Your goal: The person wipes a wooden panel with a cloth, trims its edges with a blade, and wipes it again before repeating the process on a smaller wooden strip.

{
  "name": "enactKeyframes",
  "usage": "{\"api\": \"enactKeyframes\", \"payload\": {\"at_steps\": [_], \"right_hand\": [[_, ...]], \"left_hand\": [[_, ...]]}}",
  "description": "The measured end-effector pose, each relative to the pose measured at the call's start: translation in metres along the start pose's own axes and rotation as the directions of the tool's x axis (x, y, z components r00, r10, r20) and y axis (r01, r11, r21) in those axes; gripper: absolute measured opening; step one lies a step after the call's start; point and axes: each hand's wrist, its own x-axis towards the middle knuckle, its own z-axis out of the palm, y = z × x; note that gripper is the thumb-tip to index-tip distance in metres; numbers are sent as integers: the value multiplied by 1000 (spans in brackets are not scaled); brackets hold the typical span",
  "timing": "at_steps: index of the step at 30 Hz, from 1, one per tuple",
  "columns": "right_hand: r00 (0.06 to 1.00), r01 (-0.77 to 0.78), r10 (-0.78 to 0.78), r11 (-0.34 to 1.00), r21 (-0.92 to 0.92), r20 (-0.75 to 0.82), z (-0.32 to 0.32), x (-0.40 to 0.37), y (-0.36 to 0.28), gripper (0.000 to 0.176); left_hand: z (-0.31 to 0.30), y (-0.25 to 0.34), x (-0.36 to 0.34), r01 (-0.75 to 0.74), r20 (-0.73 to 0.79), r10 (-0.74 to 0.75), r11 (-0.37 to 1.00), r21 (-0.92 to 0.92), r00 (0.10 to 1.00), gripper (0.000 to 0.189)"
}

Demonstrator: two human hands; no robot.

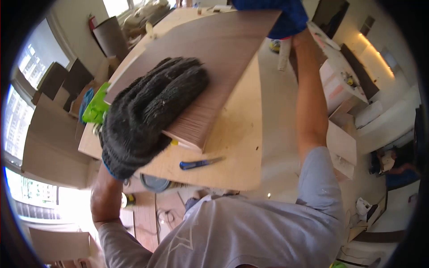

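Observation:
My left hand, in a dark grey knitted glove, lies over the near left part of a large brown wood-grain panel, fingers wrapped on its surface. The panel is tilted above the pale wooden table. At the panel's far right corner is my right hand, covered by a blue glove or cloth; its fingers are hidden. A blue utility knife rests on the table near its front edge, with its blade pointing right.
A green bag is at the table's left. Below the front edge stands a round bucket. Cardboard boxes are on the right. A person is at the far right. Brown boards lean at left.

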Motion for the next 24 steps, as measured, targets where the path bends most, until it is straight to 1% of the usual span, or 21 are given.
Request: {"api": "enactKeyframes", "payload": {"at_steps": [2,3,4,5,6,7,8,9,10,11,12,14,15,16,17,18,20,21,24], "right_hand": [[979,201,-198,976,-78,48,46,-18,-102,36],[956,292,-285,948,-129,70,74,-35,-145,35],[931,364,-355,911,-192,84,97,-54,-179,34],[910,414,-404,865,-283,97,118,-72,-202,33],[906,400,-413,764,-506,92,137,-92,-212,32],[906,319,-418,563,-763,70,152,-108,-215,30],[904,171,-427,307,-936,25,160,-122,-213,30],[900,155,-435,258,-954,28,154,-125,-204,30],[900,120,-435,209,-971,17,140,-128,-188,31],[891,64,-452,209,-976,-38,134,-140,-168,26],[897,56,-438,235,-970,-54,99,-135,-155,34],[935,-41,-319,330,-943,-153,55,-144,-119,35],[927,-35,-345,315,-948,-149,36,-148,-98,35],[918,-26,-370,299,-954,-141,25,-155,-77,35],[911,-133,-326,348,-928,-253,15,-160,-59,32],[939,-92,-281,349,-933,-197,6,-165,-45,29],[938,-203,-191,379,-903,-291,-5,-170,-17,27],[947,-208,-153,379,-902,-282,-12,-174,-5,27],[963,-215,-66,390,-895,-260,-27,-180,22,27]], "left_hand": [[-9,9,12,49,-192,-93,974,-223,977,43],[-3,12,22,26,-321,-168,914,-404,932,41],[1,17,35,2,-372,-259,823,-568,891,39],[5,21,47,-58,-419,-348,707,-704,839,38],[10,26,57,-83,-385,-441,564,-821,811,37],[23,26,59,13,-282,-524,489,-872,803,32],[45,33,61,-40,-277,-584,386,-922,763,32],[67,41,54,-23,-218,-615,308,-951,758,39],[82,54,45,17,-178,-637,287,-958,750,41],[95,67,34,84,-72,-646,207,-975,760,43],[110,80,23,156,43,-646,119,-980,762,44],[146,103,-2,140,-91,-591,334,-932,801,48],[145,116,-9,125,-99,-588,329,-936,803,50],[154,122,-18,139,-129,-555,415,-899,822,50],[159,128,-28,190,-30,-570,322,-927,821,49],[163,133,-37,241,67,-580,228,-944,812,49],[183,142,-53,199,-6,-571,296,-934,821,50],[192,145,-62,181,-43,-564,335,-925,825,51],[206,147,-84,227,18,-558,308,-924,830,51]]}}
